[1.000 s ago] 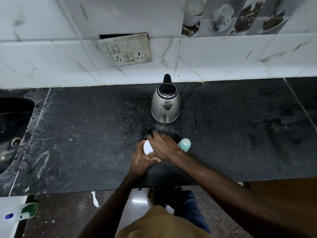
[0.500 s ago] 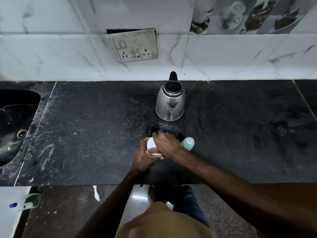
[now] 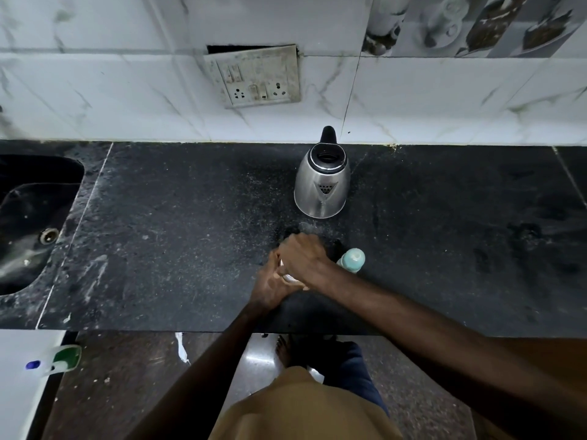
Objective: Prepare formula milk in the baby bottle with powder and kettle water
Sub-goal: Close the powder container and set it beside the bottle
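A small white container [image 3: 289, 276], mostly hidden, stands on the black counter [image 3: 178, 249] near its front edge. My left hand [image 3: 270, 285] grips its side from the left. Over its top lies my right hand [image 3: 306, 258], fingers curled around the lid. Just right of my hands stands the baby bottle [image 3: 353, 259] with a pale teal cap, upright and untouched. A steel kettle [image 3: 322, 182] with a black handle sits behind them near the wall, its lid open.
A dark sink [image 3: 31, 217] is sunk into the counter at far left. A switch and socket plate [image 3: 254, 76] hangs on the tiled wall. My bare foot [image 3: 283, 349] shows on the floor below the counter edge.
My right hand has closed further over the white container's top, hiding nearly all of it. The camera view shifted slightly; kettle and bottle stayed put.
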